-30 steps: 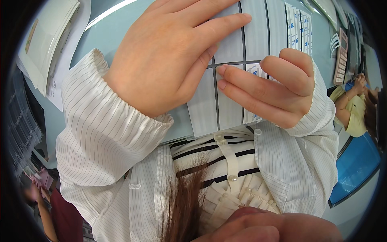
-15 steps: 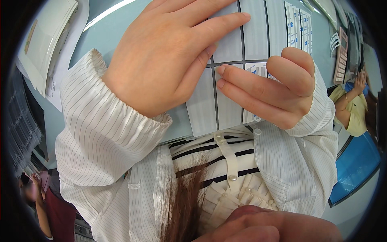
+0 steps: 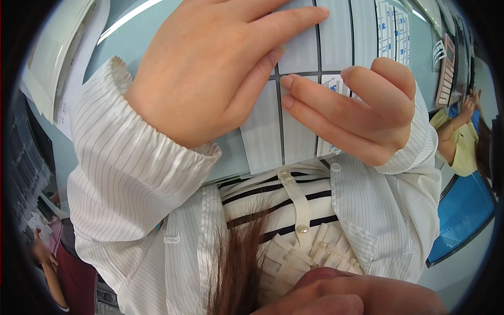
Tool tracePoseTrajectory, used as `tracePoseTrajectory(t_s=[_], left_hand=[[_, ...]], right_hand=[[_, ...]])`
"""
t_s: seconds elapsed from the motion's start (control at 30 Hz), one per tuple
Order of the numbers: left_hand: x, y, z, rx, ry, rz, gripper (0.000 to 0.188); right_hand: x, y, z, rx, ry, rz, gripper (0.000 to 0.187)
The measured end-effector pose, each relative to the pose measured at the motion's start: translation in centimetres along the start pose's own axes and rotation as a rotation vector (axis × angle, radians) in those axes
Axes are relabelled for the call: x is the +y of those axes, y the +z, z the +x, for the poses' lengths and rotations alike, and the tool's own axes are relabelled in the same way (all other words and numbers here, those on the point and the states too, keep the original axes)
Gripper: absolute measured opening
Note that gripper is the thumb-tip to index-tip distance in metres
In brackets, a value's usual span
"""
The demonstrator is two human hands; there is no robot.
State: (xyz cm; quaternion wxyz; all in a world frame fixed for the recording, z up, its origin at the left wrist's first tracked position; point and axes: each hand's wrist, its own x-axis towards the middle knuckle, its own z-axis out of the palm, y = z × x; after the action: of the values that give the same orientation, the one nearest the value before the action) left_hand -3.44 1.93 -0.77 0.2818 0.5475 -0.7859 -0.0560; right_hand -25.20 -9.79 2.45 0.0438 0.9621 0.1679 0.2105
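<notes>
Pale rectangular strips point(image 3: 261, 134) lie side by side on the table in front of me, parted by dark lines. Farther right, several strips point(image 3: 387, 31) carry blue printed marks; more of these show partly beneath my right hand. My left hand point(image 3: 210, 68) rests palm down over the strips, its fingers stretched and spread, hiding those under it. From the right comes my right hand point(image 3: 362, 113), with two fingertips close together at a dark line and the other fingers curled. Whether anything small sits between those tips I cannot make out.
The table point(image 3: 226, 160) is pale blue-grey. White papers and a folder point(image 3: 58, 58) lie at far left. A pink calculator-like device point(image 3: 446, 73) is at far right. Another person in yellow point(image 3: 462, 144) sits beyond it, above a blue panel point(image 3: 462, 223). A person in dark red point(image 3: 79, 262) shows at lower left.
The strips and both hands appear slightly higher in the picture. My left sleeve has shifted a little left. One curled finger of my right hand has straightened slightly.
</notes>
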Motion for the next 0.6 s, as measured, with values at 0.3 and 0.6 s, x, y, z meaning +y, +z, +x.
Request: tracePoseTrajectory(t_s=[0.3,0.6], left_hand=[[1.2,-1.1,0.6,0.0,-0.006,0.006,0.052],[1.2,-1.4,0.6,-0.01,-0.033,-0.019,0.052]], right_hand=[[-0.4,0.3,-0.1,0.041,0.018,-0.041,0.032],[-0.3,0.7,-0.1,0.076,0.005,-0.041,0.032]])
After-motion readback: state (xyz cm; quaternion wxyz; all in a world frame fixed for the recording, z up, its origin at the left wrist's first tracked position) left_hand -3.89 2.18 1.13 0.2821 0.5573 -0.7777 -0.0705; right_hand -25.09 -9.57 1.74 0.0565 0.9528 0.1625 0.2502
